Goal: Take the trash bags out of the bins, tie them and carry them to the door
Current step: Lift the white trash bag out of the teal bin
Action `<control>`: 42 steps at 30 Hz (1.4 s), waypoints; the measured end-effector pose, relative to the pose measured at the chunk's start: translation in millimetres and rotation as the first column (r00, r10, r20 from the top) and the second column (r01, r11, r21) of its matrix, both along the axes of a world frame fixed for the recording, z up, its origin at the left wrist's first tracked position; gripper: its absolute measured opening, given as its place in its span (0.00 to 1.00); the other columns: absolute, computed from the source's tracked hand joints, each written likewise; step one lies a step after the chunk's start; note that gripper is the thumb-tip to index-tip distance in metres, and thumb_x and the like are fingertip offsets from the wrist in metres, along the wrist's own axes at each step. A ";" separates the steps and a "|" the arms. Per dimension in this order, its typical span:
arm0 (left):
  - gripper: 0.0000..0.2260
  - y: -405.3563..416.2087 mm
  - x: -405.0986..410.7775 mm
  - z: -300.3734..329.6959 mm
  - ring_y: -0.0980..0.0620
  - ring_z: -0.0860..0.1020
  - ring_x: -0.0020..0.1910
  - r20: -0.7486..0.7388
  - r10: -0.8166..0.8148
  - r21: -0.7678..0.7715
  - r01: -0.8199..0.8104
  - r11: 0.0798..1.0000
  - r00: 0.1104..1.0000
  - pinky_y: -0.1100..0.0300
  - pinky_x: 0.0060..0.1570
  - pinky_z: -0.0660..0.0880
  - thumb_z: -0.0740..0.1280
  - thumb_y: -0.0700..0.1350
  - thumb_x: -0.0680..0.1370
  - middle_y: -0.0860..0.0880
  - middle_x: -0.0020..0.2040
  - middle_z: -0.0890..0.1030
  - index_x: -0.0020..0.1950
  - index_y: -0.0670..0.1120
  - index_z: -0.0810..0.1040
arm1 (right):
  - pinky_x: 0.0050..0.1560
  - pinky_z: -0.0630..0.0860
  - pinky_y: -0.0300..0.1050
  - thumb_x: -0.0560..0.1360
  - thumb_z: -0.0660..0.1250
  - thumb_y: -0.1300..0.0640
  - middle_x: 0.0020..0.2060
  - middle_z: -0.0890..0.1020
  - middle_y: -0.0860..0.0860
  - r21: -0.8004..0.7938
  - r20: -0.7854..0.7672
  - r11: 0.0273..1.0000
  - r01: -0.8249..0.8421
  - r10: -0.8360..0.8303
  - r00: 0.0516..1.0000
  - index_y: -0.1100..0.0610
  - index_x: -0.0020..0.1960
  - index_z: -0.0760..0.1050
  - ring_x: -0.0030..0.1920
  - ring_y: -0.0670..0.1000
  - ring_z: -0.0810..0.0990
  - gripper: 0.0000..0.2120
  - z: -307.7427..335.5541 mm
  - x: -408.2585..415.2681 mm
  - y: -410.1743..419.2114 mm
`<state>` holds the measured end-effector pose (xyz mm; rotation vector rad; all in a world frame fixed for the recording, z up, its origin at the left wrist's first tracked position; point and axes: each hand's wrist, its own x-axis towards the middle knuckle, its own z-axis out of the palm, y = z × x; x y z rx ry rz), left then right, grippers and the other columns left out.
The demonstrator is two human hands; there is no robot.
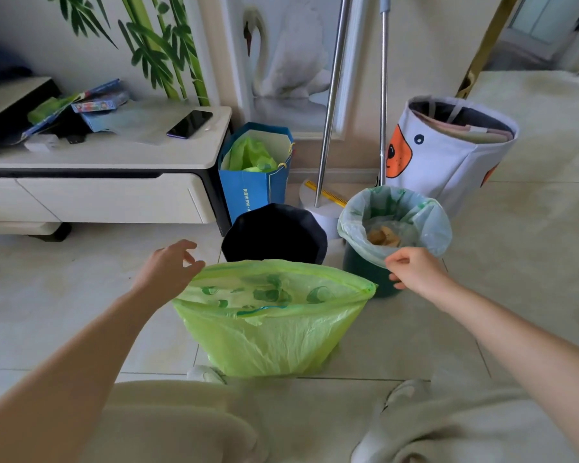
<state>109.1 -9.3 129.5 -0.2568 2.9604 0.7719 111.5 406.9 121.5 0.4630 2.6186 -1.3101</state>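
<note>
Head view, left to right. Left hand [171, 265] hovers at the left corner of the green bag [271, 315], fingers apart and holding nothing. That bag stands open on the floor [64, 295], out of its bin, not yet tied. Behind it sits the black bin [274, 232], apparently unlined. Right hand [415, 269] has its fingers pinched on the near rim of the pale liner [395, 218], which is still seated in the dark green bin [365, 269].

Risks: a one-sided pull could tip the green bin or tear the thin liner, spilling the scraps inside (brownish, kind unclear). The open green bag may slump.

Count: two bins, two trash bags, two hands.
</note>
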 end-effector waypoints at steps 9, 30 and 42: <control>0.09 130.8 -52.7 -11.5 0.53 0.79 0.45 -0.032 -0.167 0.182 0.170 0.969 0.986 0.63 0.44 0.72 0.69 0.46 0.75 0.55 0.40 0.81 0.55 0.49 0.81 | 0.44 0.82 0.51 0.75 0.65 0.59 0.41 0.82 0.56 -0.033 0.064 0.995 0.099 -0.097 0.993 0.51 0.38 0.76 0.43 0.55 0.83 0.08 -14.2 -35.9 71.7; 0.13 310.1 -217.6 -96.0 0.45 0.77 0.56 0.253 0.043 0.384 -0.141 0.912 0.966 0.55 0.55 0.74 0.58 0.39 0.81 0.40 0.62 0.77 0.63 0.38 0.74 | 0.52 0.77 0.54 0.77 0.61 0.56 0.48 0.76 0.60 -0.428 0.470 0.663 0.614 -0.418 0.778 0.61 0.61 0.70 0.50 0.61 0.78 0.14 -109.8 -99.0 164.3; 0.11 317.4 -234.0 -101.7 0.47 0.77 0.44 0.296 0.055 0.528 -0.211 0.822 0.954 0.46 0.57 0.78 0.63 0.36 0.76 0.46 0.42 0.76 0.36 0.47 0.73 | 0.30 0.70 0.43 0.76 0.59 0.66 0.33 0.72 0.55 -0.339 0.414 0.724 0.600 -0.458 0.787 0.60 0.45 0.69 0.32 0.52 0.72 0.03 -84.8 -119.2 171.9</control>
